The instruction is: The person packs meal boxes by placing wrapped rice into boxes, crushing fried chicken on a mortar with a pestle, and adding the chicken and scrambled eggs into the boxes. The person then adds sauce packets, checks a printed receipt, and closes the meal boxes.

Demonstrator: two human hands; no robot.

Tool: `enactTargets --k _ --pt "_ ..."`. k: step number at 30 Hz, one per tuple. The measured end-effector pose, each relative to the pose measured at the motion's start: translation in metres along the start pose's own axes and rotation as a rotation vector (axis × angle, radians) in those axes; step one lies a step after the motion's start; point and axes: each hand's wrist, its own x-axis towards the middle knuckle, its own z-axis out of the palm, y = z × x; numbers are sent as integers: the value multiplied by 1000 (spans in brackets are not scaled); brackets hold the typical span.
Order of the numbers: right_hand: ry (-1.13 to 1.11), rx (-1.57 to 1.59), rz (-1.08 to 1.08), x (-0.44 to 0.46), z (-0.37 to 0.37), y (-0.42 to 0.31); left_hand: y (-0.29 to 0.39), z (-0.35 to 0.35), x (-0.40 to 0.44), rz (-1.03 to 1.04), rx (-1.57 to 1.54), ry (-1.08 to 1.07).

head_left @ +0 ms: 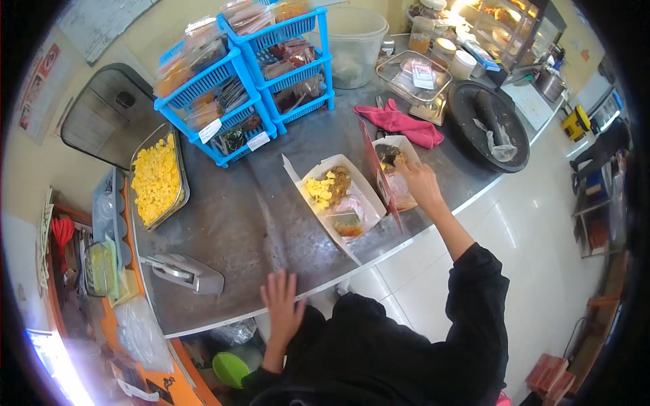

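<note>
My right hand [421, 184] reaches over the right-hand paper food box [406, 143], its fingers bunched together at the dark food inside. Whatever they pinch is too small to tell. The lid of that box stands up on its left side. Next to it lies an open paper food box [369, 199] with yellow scrambled egg [319, 191], brown shredded food [340, 184] and small clear packets [349, 211]. My left hand [282, 304] is at the table's front edge, fingers spread, holding nothing.
A metal tray [181, 177] of yellow egg stands at the left, with a tape dispenser [186, 272] nearer me. Blue tiered baskets [271, 120] of packets are at the back. A pink cloth [406, 126], a wire basket [433, 95] and a stone mortar [467, 145] with pestle lie rightward.
</note>
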Motion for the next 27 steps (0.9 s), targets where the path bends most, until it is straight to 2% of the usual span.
enactTargets --k 2,4,7,8,11,13,14,15,16,17,18,19,21,23,25,27 --pt "56 10 68 8 -14 1 -4 -10 -17 -102 -38 59" --pt "291 -2 72 10 -25 3 -4 -13 -47 -175 -145 92" --pt "531 751 529 10 -75 -25 -6 6 -104 -300 -771 -334" --pt "434 1051 767 7 -107 -53 1 3 -129 -443 -974 -460" --pt "149 1688 466 -16 -130 -144 10 3 -168 -623 -1260 -548" --pt "-207 1856 578 -3 -152 -238 9 6 -185 -668 -1303 -499" --pt "-337 2058 446 0 -126 -274 7 8 -194 -685 -1313 -470" --pt "-504 2164 417 14 -117 -312 7 10 -204 -699 -1316 -445" --pt "-461 2140 360 31 -95 -359 6 9 -215 -719 -1314 -418" --pt "-527 2287 326 54 -64 -403 2 8 -225 -731 -1308 -404" --pt "-505 2211 231 81 -49 -441 -3 6 -232 -742 -1299 -391" --pt "-523 1936 28 115 -21 -472 -9 5 -242 -752 -1284 -391" --pt "-364 1904 -53 175 15 -521 -26 6 -256 -769 -1256 -381" --pt "-665 1859 96 224 10 -540 -43 11 -271 -791 -1235 -378" --pt "-259 1588 28 221 -18 -527 -60 17 -289 -813 -1208 -403" --pt "-15 1236 24 171 -52 -498 -75 22 -311 -813 -1169 -458"
